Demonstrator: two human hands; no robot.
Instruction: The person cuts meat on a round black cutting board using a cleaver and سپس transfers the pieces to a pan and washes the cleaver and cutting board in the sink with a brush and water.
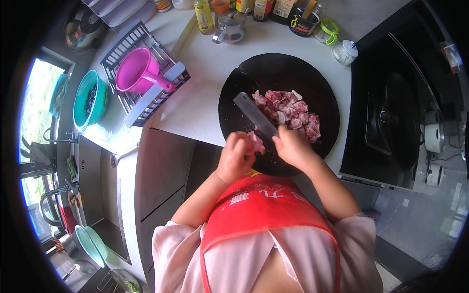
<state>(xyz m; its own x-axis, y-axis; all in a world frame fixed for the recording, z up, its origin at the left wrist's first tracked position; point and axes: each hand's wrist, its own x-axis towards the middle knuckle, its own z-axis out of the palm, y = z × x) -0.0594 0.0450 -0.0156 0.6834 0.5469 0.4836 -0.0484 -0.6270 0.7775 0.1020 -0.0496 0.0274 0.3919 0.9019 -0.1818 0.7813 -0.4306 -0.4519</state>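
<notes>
My left hand [237, 155] grips a piece of raw meat [256, 142] over the near left part of a round dark cutting board [318, 88]. In my right hand [293, 146] is a cleaver [254, 113], its broad blade slanting up and left across the board. Chopped raw meat pieces [287, 111] lie heaped on the board just beyond the blade. Small scraps dot the surface around them. The cleaver's handle is mostly hidden inside my right fist.
Left of the board, a pink ladle-like basin [135, 71] rests in a dish rack [146, 106], beside a teal basin [89, 99] with dark contents. Bottles [203, 16], a metal pot [230, 29] and jars [345, 52] line the back. A glossy black cooktop [388, 110] stands right; a sink [106, 219] left.
</notes>
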